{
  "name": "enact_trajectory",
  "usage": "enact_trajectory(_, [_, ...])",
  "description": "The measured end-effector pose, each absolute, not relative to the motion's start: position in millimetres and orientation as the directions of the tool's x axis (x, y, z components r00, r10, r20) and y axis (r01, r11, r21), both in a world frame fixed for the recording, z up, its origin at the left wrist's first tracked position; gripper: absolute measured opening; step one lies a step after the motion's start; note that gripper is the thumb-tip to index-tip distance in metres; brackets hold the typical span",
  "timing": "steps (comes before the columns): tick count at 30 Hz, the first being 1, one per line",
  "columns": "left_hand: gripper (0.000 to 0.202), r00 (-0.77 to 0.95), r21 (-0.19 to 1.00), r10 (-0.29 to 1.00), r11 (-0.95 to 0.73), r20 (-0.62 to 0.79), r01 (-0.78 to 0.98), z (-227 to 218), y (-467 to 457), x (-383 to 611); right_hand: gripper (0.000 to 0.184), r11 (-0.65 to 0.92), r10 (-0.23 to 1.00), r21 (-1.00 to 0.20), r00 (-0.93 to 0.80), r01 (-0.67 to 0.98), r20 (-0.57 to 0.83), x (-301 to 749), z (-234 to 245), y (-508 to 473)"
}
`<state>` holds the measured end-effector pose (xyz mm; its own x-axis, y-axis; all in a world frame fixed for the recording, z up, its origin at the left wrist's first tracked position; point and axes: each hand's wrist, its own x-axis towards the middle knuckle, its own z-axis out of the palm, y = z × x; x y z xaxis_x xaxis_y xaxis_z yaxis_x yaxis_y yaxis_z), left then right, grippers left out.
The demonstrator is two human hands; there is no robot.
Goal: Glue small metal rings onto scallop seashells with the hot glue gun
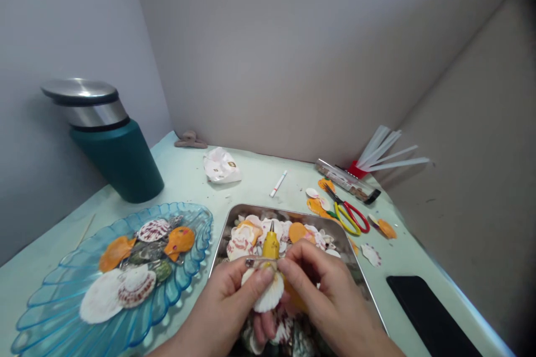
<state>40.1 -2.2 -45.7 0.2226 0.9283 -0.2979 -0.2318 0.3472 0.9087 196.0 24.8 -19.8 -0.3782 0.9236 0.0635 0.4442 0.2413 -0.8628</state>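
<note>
A white scallop shell (270, 294) is gripped by my left hand (228, 295), its thumb lying across the upper part. My right hand (322, 284) meets it at the shell's top edge, thumb and fingertips pinched together. What those fingertips hold is too small to make out. A thin strip with a dark end (249, 263) shows along the left fingertips. Just beyond my hands, a yellow glue gun (271, 246) with a dark pointed tip lies on the shells in a metal tray (229, 217). My hands cover much of the gun and the tray's near part.
Left stands a blue scalloped dish (184, 256) of shells, behind it a teal bottle (121, 162). Scissors (350, 217), orange shells (316, 206) and glue sticks (387, 148) in a red holder are right. A black flat object (427, 312) lies near right; crumpled white packaging (221, 166) sits behind.
</note>
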Motion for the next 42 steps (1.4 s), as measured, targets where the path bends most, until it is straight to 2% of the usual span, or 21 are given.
enact_trajectory(3, [0.042,0.218,0.917,0.933,0.334,-0.288,-0.218,-47.8,-3.4,40.9,0.028,0.236,0.918,-0.866,-0.394,0.442,0.050,197.1,-19.0,25.9])
enact_trajectory(10, [0.042,0.216,0.934,0.935,0.318,-0.280,-0.164,-46.9,-6.8,38.9,0.030,0.110,0.920,-0.917,-0.388,0.384,-0.052,196.3,-17.3,23.3])
enact_trajectory(18, [0.043,0.196,0.947,0.949,0.280,-0.248,-0.156,-50.6,-7.1,38.2,0.031,0.117,0.931,-0.919,-0.363,0.376,-0.030,193.7,-17.9,19.3])
enact_trajectory(20, [0.044,0.177,0.958,0.957,0.253,-0.228,-0.136,-48.3,-6.9,39.1,0.031,0.164,0.937,-0.893,-0.349,0.419,0.008,193.9,-21.0,19.9])
enact_trajectory(24, [0.032,0.110,0.959,0.963,0.257,-0.244,-0.123,-43.0,-6.6,40.8,0.030,0.357,0.921,-0.761,-0.340,0.542,0.189,195.1,-23.9,22.8])
enact_trajectory(29, [0.039,0.162,0.933,0.956,0.278,-0.246,-0.227,-42.8,-5.7,39.7,0.029,0.452,0.889,-0.694,-0.348,0.560,0.298,197.0,-21.0,24.5])
enact_trajectory(33, [0.037,0.161,0.922,0.952,0.294,-0.260,-0.250,-45.0,-4.9,39.3,0.008,0.571,0.820,-0.642,-0.391,0.512,0.418,200.3,-21.6,25.1])
enact_trajectory(37, [0.033,0.154,0.921,0.956,0.282,-0.248,-0.269,-45.3,-4.0,39.9,0.024,0.700,0.706,-0.591,-0.512,0.401,0.490,201.5,-22.7,25.6])
enact_trajectory(42, [0.029,0.148,0.936,0.962,0.260,-0.229,-0.237,-43.4,-4.5,38.7,0.022,0.731,0.677,-0.566,-0.506,0.381,0.534,198.8,-24.5,25.1])
